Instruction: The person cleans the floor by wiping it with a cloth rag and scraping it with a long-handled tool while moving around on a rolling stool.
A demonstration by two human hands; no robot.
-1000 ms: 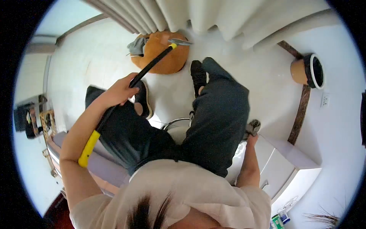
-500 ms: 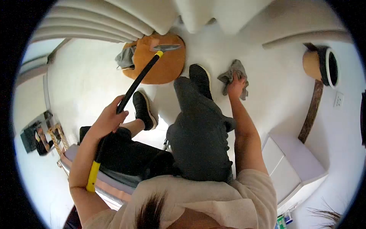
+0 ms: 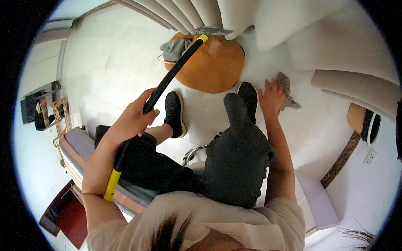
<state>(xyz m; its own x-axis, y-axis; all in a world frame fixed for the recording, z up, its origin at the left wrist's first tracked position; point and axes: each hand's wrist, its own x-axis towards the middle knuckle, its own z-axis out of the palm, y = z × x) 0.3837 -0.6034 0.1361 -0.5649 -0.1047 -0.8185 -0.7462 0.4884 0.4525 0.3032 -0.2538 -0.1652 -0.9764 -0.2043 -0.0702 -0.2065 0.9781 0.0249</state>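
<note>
My left hand (image 3: 135, 115) is wrapped round the black shaft of a long-handled tool (image 3: 171, 75), whose yellow grip end lies along my forearm. The tool's grey metal head rests at the curtain's hem, over the far edge of a round orange-brown cushion (image 3: 217, 67). A grey cloth bundle (image 3: 175, 49) lies on the cushion's left side. My right hand (image 3: 273, 98) reaches down to the floor, fingers spread, at the left edge of a crumpled grey-brown cloth (image 3: 288, 91); it touches the cloth but does not grip it.
Beige curtains (image 3: 318, 46) hang across the top. A bin (image 3: 370, 125) stands by the right wall, near a socket (image 3: 370, 157). A white cabinet (image 3: 316, 201) is at the lower right. My shoes (image 3: 174, 113) are on the tiled floor (image 3: 113, 62).
The right hand moved from beside the cabinet, holding the cloth, out to the floor; its fingers have now spread off the cloth. The left hand keeps its hold, and the tool's head reaches the curtain.
</note>
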